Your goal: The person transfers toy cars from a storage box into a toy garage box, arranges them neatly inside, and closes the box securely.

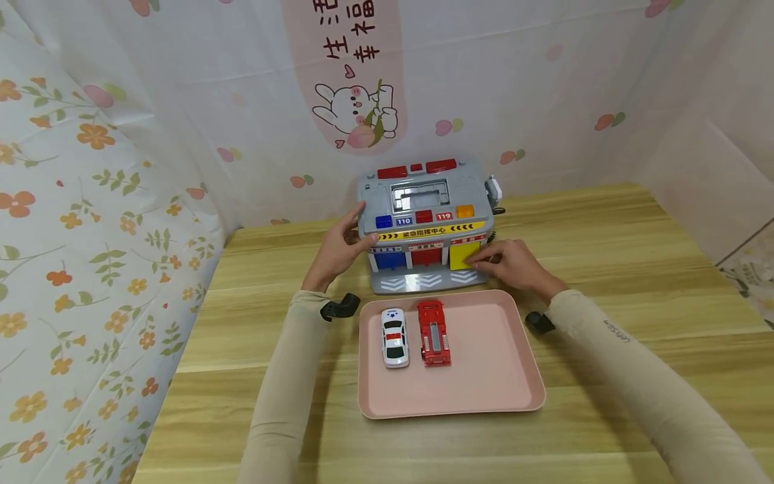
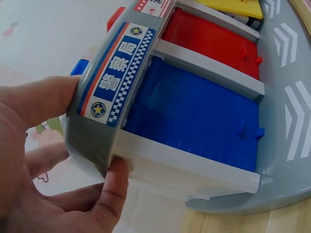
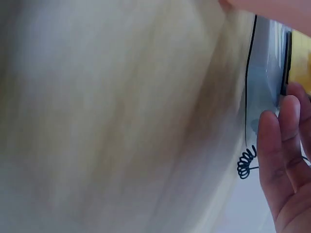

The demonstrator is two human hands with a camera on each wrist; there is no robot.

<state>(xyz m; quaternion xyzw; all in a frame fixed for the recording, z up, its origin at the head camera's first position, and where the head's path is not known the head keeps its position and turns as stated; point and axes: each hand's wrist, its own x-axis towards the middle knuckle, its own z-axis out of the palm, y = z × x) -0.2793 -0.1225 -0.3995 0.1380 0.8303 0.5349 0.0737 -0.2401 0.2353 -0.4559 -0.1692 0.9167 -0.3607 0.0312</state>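
A grey toy garage (image 1: 426, 195) stands on the table, with a blue door (image 2: 194, 116), a red door (image 2: 214, 41) and a yellow door (image 1: 463, 256). My left hand (image 1: 340, 250) grips its left end, the thumb on one side of the roof's edge and fingers on the other. At the yellow door, my right hand (image 1: 512, 263) touches the lower right part with its fingertips; the right wrist view shows several fairly straight fingers (image 3: 270, 155). Below the yellow door's edge in the left wrist view, a small black and white thing (image 2: 248, 21) shows, mostly hidden.
In front of the garage lies a pink tray (image 1: 484, 396) with a white toy police car (image 1: 395, 338) and a red toy vehicle (image 1: 434, 334). A coiled black cord (image 3: 246, 163) hangs at the garage's right side. A printed curtain (image 1: 484, 87) stands close behind.
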